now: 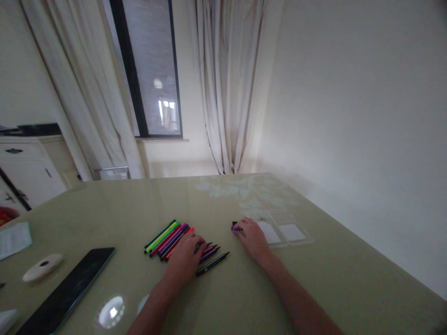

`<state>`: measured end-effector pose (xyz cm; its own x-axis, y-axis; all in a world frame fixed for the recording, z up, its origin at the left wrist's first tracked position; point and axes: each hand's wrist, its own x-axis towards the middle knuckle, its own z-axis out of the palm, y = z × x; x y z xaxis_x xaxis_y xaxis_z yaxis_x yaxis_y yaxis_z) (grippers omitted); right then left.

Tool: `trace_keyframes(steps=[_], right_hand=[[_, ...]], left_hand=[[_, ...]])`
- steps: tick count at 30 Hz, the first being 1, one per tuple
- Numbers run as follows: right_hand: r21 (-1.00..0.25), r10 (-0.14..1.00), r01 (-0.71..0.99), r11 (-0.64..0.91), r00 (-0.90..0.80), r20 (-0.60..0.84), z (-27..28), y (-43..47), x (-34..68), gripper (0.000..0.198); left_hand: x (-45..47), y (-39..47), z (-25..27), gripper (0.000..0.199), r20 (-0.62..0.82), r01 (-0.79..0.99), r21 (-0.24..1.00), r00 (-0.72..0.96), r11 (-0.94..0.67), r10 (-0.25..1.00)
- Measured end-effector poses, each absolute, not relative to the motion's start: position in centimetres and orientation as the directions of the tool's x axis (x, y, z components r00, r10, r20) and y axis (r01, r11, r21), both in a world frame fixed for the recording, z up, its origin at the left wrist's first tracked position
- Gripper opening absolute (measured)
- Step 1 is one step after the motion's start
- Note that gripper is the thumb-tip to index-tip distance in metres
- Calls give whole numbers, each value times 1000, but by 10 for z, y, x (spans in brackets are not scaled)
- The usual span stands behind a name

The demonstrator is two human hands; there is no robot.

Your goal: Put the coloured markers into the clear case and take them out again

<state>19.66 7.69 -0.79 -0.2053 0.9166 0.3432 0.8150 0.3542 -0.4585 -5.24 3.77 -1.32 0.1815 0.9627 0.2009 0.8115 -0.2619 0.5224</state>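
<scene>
My left hand (pixel 186 253) lies over a group of felt-tip markers, its fingers curled round a dark marker whose length is partly hidden. To its left, several capped markers (pixel 167 238) in green, yellow-green, red and purple lie side by side. By its fingertips are uncapped markers (pixel 208 254) with dark tips pointing right, and nearest me is a black uncapped marker (pixel 213 264). My right hand (pixel 253 238) is closed at the fingertips on a small blue marker cap (pixel 237 230). Other dark and pink caps (pixel 233 224) sit against those fingers, partly hidden.
A clear plastic case (pixel 296 228) with white inserts lies open just right of my right hand. On the left of the table (pixel 132 200) are a black tablet (pixel 70 293), a whitish oval object (pixel 42 267) and a pale sheet (pixel 14 239). A wall borders the right side.
</scene>
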Motion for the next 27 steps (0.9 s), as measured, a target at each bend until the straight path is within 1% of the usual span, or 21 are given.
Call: trace_keyframes(steps=[2,4,7,9,13,15,17,19,20,23,27], right_hand=[[-431,919,832,350,-217,329,-10,76,193,14],[-413,919,843,345,-215,330,-11,77,192,13],[-377,917,864,333,-204,343,-12,79,191,14],[-362,918,875,321,-195,344,-11,80,191,15],[-369,918,871,325,-197,344,-8,79,190,18],[-405,911,844,351,-209,355,-6,76,188,20],[-487,899,773,407,-243,365,-4,71,184,25],[-579,873,657,483,-311,376,-2,65,178,33],[-612,854,595,521,-355,381,-1,62,175,34],[-655,794,462,598,-452,406,3,56,169,26],[-679,781,412,608,-465,417,12,54,172,28]], left_hand=[[-56,39,-10,27,193,814,525,172,-250,966],[-64,42,-5,27,221,845,498,93,-195,971],[-81,44,0,23,257,924,381,-78,-27,963],[-90,44,0,21,249,948,314,-128,45,960],[-92,44,-7,19,218,962,271,-84,22,972],[-87,44,-8,17,229,966,259,-45,-17,972],[-78,43,-6,16,264,956,280,16,-93,964],[-67,39,-1,14,289,921,338,93,-192,953],[-61,37,2,13,290,893,380,133,-242,948],[-45,29,10,16,243,797,508,230,-325,943],[-33,23,15,19,176,719,621,261,-313,949]])
